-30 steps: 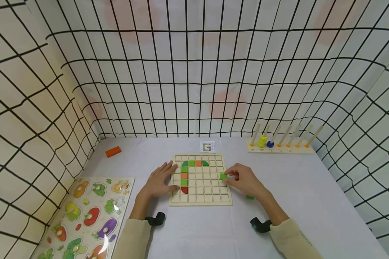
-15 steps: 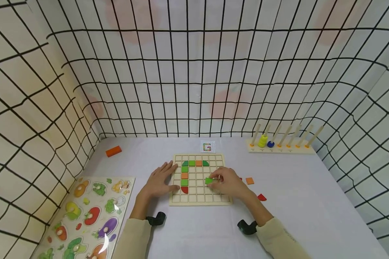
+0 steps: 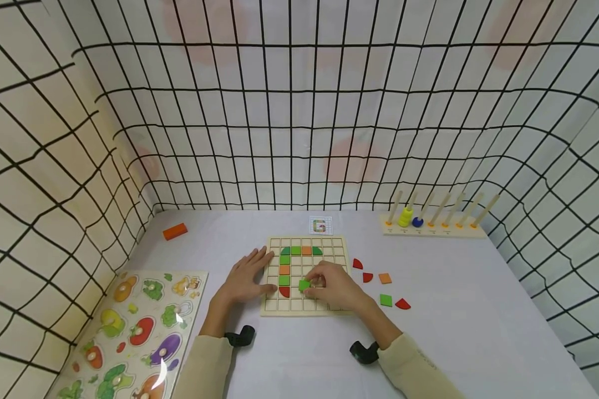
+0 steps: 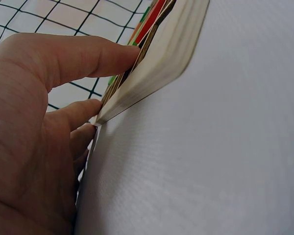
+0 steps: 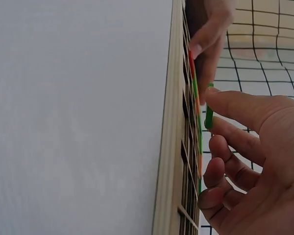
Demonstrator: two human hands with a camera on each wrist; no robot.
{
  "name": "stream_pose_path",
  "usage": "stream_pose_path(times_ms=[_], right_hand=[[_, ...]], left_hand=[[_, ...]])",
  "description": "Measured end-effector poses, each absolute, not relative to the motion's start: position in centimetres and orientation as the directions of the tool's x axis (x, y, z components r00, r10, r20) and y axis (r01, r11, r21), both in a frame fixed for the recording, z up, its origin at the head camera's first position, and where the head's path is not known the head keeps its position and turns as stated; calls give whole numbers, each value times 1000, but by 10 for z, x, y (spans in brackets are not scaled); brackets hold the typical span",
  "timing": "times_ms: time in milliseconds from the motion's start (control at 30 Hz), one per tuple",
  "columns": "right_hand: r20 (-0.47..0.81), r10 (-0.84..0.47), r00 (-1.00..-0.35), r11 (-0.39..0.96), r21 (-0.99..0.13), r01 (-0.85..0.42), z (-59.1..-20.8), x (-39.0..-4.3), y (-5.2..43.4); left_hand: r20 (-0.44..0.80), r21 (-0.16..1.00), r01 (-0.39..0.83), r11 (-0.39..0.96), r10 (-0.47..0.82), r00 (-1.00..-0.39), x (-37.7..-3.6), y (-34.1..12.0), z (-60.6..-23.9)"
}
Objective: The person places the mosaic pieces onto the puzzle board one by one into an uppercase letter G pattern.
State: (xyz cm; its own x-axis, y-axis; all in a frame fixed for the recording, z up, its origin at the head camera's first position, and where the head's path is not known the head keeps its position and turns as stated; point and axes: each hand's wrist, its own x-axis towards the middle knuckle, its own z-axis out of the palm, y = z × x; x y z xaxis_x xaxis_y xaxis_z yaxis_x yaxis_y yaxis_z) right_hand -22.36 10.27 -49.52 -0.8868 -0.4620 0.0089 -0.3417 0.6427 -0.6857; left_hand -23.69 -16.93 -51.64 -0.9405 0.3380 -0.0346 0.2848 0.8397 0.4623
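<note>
A wooden grid board (image 3: 329, 244) lies mid-table, with green, orange and red tiles set along its top row and left column. My right hand (image 3: 331, 285) pinches a green square tile (image 3: 304, 285) just above the board's lower middle cells; in the right wrist view the green tile (image 5: 208, 115) shows edge-on between thumb and fingers. My left hand (image 3: 244, 277) lies flat with straight fingers on the board's left edge (image 4: 152, 73), holding it steady.
Loose tiles lie right of the board: red quarter pieces (image 3: 358, 264), an orange square (image 3: 385, 278), a green square (image 3: 386, 300). A pattern card (image 3: 320, 226) sits behind the board, a peg rack (image 3: 431, 227) far right, an orange block (image 3: 174, 231) far left, a fruit puzzle (image 3: 140, 332) front left.
My right hand has carried the green tile leftward across the board, from its right edge to the lower middle. The loose tiles it covered now show. The left hand has stayed still.
</note>
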Motion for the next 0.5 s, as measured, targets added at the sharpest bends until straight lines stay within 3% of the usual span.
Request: stream_pose_path(times_ms=[500], right_hand=[[-17,-476,-880,689,-629,-360,-497,-216,86]], left_hand=[[-36,457,279,845,331,-943,-238,-170,-518]])
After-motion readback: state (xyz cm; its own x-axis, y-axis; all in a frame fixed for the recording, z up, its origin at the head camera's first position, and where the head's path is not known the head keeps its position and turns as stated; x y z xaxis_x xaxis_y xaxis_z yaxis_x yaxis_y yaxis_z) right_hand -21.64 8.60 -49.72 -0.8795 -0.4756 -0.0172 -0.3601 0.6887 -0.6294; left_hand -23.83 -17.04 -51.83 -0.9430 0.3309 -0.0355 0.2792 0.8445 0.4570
